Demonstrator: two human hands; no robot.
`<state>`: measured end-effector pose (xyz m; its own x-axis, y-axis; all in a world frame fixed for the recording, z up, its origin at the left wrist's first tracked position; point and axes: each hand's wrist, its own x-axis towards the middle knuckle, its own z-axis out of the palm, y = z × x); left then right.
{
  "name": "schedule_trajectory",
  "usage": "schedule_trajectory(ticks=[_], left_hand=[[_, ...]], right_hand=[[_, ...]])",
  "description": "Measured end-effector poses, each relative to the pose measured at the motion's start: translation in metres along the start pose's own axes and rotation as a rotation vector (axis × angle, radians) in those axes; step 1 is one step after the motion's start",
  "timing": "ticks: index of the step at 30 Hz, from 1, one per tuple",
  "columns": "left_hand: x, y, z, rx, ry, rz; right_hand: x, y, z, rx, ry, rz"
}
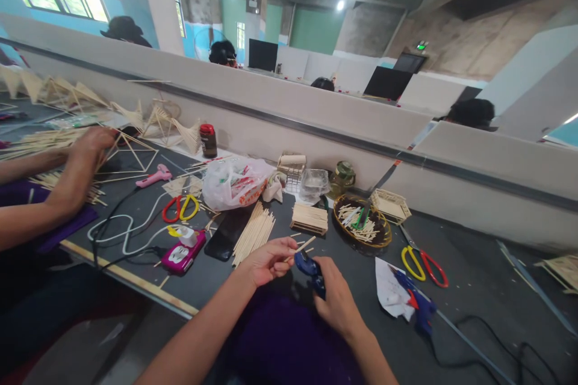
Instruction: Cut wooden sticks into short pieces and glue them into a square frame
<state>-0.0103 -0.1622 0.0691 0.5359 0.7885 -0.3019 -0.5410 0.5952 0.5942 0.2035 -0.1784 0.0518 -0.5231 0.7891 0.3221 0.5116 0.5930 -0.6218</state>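
Note:
My left hand (270,261) is closed in a pinch on a thin wooden stick (307,244), whose free end points up and to the right. My right hand (336,296) is wrapped round a blue hand tool (309,267); its exact kind is hard to make out. The tool's head is close by the stick and my left fingertips, and I cannot tell whether it touches the stick. Beyond my hands a small rack built of sticks (309,219) stands on the dark table. A pile of loose sticks (255,232) lies to its left, alongside a black phone (228,236).
At right are a blue glue gun (423,307) on white paper (389,289), scissors (424,263) and a wicker basket (383,239) of short sticks. Left are a plastic bag (235,183), a purple power block (183,252), cables, and a co-worker's arm (74,183). A low partition (253,102) runs behind.

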Motion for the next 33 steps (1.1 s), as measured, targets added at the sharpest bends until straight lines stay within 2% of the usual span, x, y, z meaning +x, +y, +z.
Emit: schedule_trajectory(ticks=[8, 15, 33], left_hand=[[0.004, -0.001, -0.003, -0.041, -0.072, -0.067], [0.011, 0.000, -0.001, -0.036, -0.043, -0.112], [0.038, 0.001, -0.009, -0.006, -0.043, -0.167]], right_hand=[[0.005, 0.001, -0.003, -0.004, -0.035, -0.032], [0.007, 0.009, 0.002, -0.019, -0.073, -0.069], [0.018, 0.028, 0.009, 0.017, -0.049, -0.001]])
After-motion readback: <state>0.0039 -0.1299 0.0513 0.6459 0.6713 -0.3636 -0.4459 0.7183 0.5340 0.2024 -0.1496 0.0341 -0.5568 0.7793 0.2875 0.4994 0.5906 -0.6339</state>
